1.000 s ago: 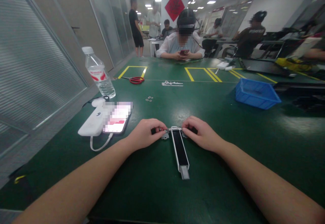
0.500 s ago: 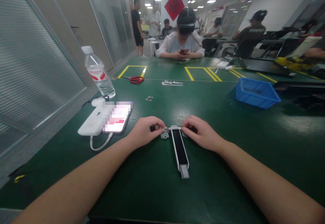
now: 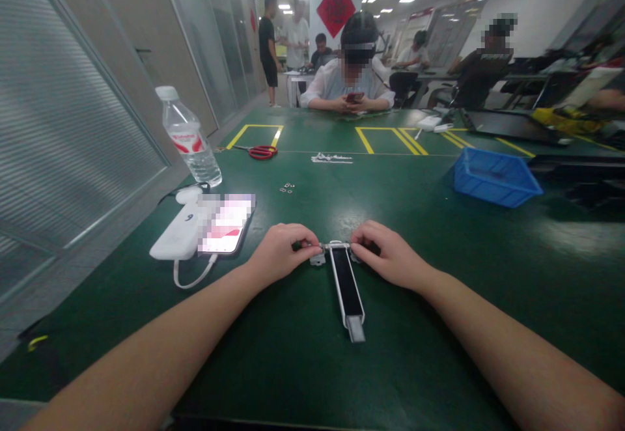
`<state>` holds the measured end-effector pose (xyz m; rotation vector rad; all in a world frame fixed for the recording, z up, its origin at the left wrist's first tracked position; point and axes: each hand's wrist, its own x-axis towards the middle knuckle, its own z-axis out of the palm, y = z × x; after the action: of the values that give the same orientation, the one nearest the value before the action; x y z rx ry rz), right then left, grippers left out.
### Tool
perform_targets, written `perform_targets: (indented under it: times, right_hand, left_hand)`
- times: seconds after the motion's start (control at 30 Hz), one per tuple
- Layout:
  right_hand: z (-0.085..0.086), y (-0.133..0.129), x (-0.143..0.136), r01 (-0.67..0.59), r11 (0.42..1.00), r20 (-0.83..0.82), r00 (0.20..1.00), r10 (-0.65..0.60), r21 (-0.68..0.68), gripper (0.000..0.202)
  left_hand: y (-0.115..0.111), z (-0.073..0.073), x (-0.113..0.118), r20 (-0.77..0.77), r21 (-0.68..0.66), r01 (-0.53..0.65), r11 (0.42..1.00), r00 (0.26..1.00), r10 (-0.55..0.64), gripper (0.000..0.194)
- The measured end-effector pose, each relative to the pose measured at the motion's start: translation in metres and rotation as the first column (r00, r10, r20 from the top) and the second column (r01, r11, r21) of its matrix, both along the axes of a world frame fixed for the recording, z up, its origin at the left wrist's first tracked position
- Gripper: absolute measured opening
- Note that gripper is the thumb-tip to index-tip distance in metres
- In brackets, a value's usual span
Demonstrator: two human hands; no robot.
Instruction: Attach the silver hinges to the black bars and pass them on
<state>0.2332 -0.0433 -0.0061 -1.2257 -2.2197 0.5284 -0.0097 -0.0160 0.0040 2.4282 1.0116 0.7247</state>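
A narrow device with a black face and white frame [image 3: 347,281] lies on the green table, a flat grey tab [image 3: 357,331] sticking out of its near end. Across its far end runs a thin metal rod [image 3: 338,245]. My left hand [image 3: 279,252] pinches the rod's left end between thumb and forefinger, just above a small metal bracket [image 3: 317,260]. At the opposite end, the fingertips of my right hand [image 3: 388,255] are closed on the rod and partly cover a second bracket [image 3: 356,258]. The exact contact under the fingertips is hidden.
To the left are a water bottle [image 3: 188,138], a white power bank [image 3: 176,229] and a phone [image 3: 227,226]. Farther off lie red-handled scissors [image 3: 262,152], several small metal pieces [image 3: 287,188] and white strips [image 3: 332,158]. A blue bin [image 3: 495,180] stands right; a person [image 3: 355,79] sits opposite.
My left fingertips have shifted very slightly right along the rod. The right hand and the device look almost the same, apart from a slight camera shift.
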Motion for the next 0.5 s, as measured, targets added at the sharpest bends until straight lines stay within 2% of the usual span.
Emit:
perform_targets:
  times: [0.13,0.33,0.5]
  right_hand:
    - [0.0013,-0.0004,-0.0004,-0.006,1.0,0.001,1.0,0.006,-0.003,0.011]
    - [0.0017,-0.0002,0.0004,-0.007,1.0,0.01,1.0,0.007,0.0,0.011]
    - [0.0013,0.0,0.0007,-0.006,1.0,0.013,1.0,0.006,-0.007,0.011]
  left_hand:
    - [0.0004,0.0003,0.0007,0.011,0.0,0.003,1.0,1.0,-0.003,0.005]
    - [-0.0013,0.0041,-0.0005,0.068,-0.021,0.077,0.997,0.995,-0.076,0.007]
    - [-0.001,0.0034,-0.0016,0.063,-0.046,0.05,0.998,0.997,-0.047,0.01]
